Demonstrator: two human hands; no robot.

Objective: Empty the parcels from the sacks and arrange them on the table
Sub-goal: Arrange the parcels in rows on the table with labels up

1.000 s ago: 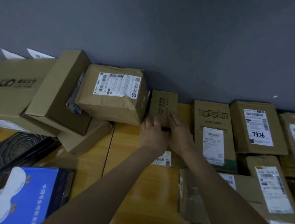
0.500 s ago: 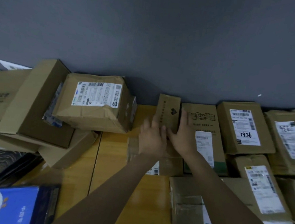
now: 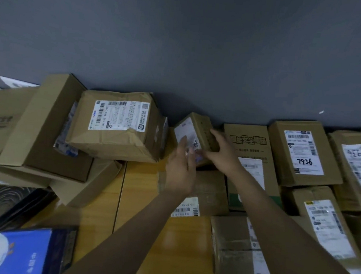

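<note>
A small brown carton with a white label on one face is tilted in the air near the grey wall, at the back of the wooden table. My right hand grips its right side, fingers curled over the printed face. The straight fingers of my left hand touch the labelled face from below left. A flat parcel lies on the table right under the two hands, partly hidden by them.
A crumpled labelled box sits on stacked cartons at the left. Labelled parcels fill the right side in rows. A blue mailer and a black packet lie at front left. Another taped parcel lies at front right.
The small carton has been lifted and turned over, so its white label now faces me instead of the printed side. Both hands rose with it; the view shifted slightly.
</note>
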